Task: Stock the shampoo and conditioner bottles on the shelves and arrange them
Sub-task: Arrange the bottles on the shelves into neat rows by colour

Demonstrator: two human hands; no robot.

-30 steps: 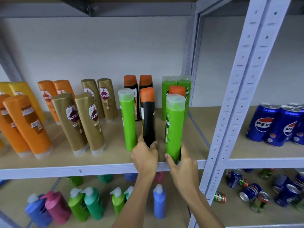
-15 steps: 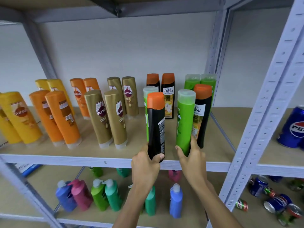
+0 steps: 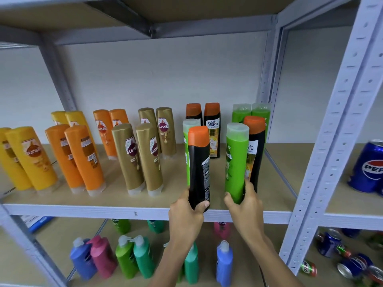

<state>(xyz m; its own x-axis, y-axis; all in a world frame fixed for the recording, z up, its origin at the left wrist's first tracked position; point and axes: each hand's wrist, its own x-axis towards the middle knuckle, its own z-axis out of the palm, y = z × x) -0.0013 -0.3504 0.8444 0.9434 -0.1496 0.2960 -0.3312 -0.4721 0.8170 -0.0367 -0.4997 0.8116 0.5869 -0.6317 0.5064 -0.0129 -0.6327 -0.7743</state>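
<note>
At the front edge of the middle shelf, I log my left hand with its fingers curled round the base of a black bottle with an orange cap, held upright with its back label facing me. My right hand grips the base of a green Sunsilk bottle with a clear cap, also upright, just right of the black one with a gap between them.

Behind the black bottle: a second green bottle, mostly hidden. Touching or just behind the held green bottle: a black Safi Shayla bottle, orange cap, label forward. At the back of the shelf: two more Safi Shayla bottles side by side, and two green bottles beside the rear upright.

To the left, in paired rows, front and back: gold Sunsilk bottles, orange Sunsilk bottles, yellow Sunsilk bottles. All stand cap-down.

On the lower shelf: pump bottles in blue, pink and green, standing in a loose row.

In the bay to the right, past the perforated grey post: blue Pepsi cans upright at shelf level, and further cans lying scattered on the shelf below.
</note>
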